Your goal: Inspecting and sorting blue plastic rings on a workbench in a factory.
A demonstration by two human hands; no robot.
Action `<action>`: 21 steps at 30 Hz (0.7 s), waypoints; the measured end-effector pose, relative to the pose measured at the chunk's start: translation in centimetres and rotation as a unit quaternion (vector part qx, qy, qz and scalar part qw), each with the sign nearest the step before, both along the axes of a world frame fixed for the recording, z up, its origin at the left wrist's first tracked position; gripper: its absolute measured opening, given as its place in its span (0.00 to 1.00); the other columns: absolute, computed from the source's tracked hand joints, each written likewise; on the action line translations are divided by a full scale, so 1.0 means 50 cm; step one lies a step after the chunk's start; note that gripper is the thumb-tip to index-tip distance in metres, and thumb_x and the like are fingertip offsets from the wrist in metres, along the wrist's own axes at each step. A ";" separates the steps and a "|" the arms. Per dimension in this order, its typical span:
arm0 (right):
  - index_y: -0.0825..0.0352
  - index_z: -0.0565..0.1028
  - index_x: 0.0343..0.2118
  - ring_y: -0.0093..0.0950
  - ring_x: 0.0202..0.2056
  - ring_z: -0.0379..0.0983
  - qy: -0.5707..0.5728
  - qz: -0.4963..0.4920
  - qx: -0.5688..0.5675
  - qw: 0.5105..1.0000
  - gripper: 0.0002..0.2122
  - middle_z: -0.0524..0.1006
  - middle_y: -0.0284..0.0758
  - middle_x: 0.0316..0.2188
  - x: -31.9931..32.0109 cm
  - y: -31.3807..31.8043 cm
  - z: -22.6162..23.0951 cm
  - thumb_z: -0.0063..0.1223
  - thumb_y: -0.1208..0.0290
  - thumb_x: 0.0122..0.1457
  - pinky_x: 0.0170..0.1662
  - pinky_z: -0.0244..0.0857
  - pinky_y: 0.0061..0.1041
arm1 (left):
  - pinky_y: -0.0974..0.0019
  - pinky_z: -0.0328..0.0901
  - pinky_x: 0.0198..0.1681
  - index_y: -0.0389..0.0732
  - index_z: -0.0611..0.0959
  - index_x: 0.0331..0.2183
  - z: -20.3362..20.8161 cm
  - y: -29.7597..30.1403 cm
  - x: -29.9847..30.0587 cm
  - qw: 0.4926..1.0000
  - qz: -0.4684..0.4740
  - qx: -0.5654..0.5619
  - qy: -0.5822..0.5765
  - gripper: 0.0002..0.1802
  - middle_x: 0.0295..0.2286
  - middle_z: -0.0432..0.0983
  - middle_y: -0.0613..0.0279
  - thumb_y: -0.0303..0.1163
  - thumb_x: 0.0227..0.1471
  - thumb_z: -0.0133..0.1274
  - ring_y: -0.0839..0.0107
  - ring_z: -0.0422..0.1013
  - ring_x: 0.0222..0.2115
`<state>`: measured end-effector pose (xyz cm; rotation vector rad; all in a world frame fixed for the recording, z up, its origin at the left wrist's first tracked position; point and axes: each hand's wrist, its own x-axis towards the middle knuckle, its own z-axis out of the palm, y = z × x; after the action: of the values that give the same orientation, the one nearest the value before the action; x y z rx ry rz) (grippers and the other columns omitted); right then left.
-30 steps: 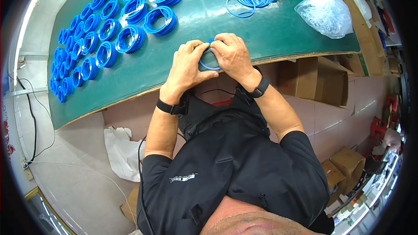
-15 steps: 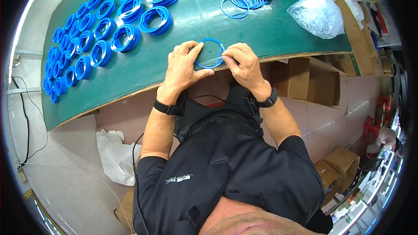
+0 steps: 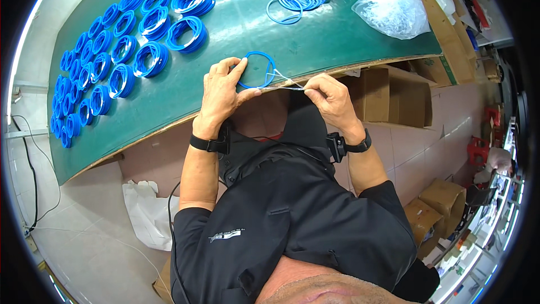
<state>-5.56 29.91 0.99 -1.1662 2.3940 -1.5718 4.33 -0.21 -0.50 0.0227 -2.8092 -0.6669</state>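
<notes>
My left hand [image 3: 221,91] pinches a thin blue ring [image 3: 274,66] between thumb and fingers, at the near edge of the green table [image 3: 236,34]. A thin, whitish, see-through strand [image 3: 288,80] loops off the ring's right side. Thumb and forefinger of my right hand [image 3: 334,101] are closed on the strand's far end, so it is stretched between ring and hand. What the strand is made of cannot be made out. Beyond my left hand lie many blue ring bundles [image 3: 150,60] in rows.
Loose blue rings [image 3: 288,21] lie in a pile at the back of the table. To their right sits a clear plastic bag [image 3: 394,11] of whitish pieces. An open cardboard box [image 3: 374,93] stands under the table edge. A white bag [image 3: 147,214] lies on the floor.
My right hand has moved right, away from the ring, and the strand is now drawn out between them. My left hand keeps hold of the ring. The whole view has shifted slightly.
</notes>
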 end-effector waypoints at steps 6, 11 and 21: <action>0.70 0.82 0.38 0.23 0.33 0.74 -0.069 -0.028 0.001 0.997 0.03 0.81 0.31 0.33 -0.002 0.048 0.014 0.66 0.77 0.67 0.38 0.69 0.24 | 0.50 0.64 0.61 0.44 0.83 0.64 -0.008 0.003 -0.007 1.000 -0.003 -0.014 0.008 0.42 0.59 0.76 0.60 0.51 0.51 0.74 0.53 0.70 0.58; 0.70 0.83 0.37 0.22 0.33 0.74 -0.108 -0.045 -0.004 0.993 0.04 0.81 0.31 0.31 -0.010 0.078 0.016 0.66 0.75 0.68 0.38 0.69 0.25 | 0.51 0.65 0.61 0.43 0.84 0.63 -0.017 0.004 -0.002 1.000 0.008 -0.015 0.017 0.39 0.59 0.77 0.59 0.47 0.54 0.73 0.53 0.71 0.58; 0.70 0.84 0.38 0.17 0.35 0.75 -0.130 -0.149 -0.047 0.979 0.05 0.82 0.26 0.32 -0.141 0.205 0.035 0.64 0.74 0.72 0.42 0.71 0.21 | 0.51 0.64 0.62 0.42 0.85 0.63 -0.012 0.020 0.002 0.999 0.027 -0.021 0.024 0.35 0.59 0.77 0.57 0.43 0.57 0.71 0.54 0.71 0.58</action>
<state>-12.60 40.18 2.75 -0.5820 2.4238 -1.8082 4.43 0.81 -1.11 0.0737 -2.7641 -0.5886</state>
